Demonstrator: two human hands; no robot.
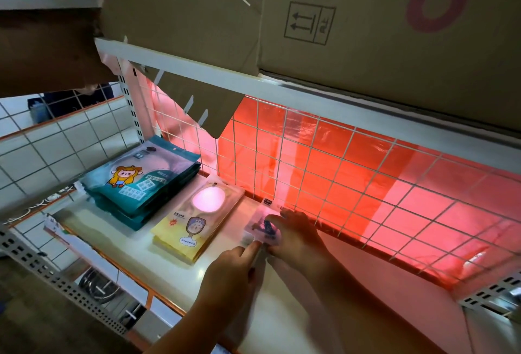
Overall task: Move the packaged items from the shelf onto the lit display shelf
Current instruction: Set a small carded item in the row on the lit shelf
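Head view: small translucent pink plastic packet (pixel 260 226) lies flat on the white lit display shelf (pixel 174 269), just right of the glossy yellow pouch stack (pixel 194 226), apparently extending the row. Right hand (pixel 296 233) grips it with curled fingers. Left hand (pixel 231 269) presses its near edge with a straight forefinger, likely squaring it.

Cardboard box (pixel 394 43) bears arrow and glass signs.

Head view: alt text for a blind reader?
A left hand and right hand touch a small pink packet on a lit white shelf, before a red-glowing wire grid. Yellow packets and a teal stack lie to its left; cardboard boxes sit above.
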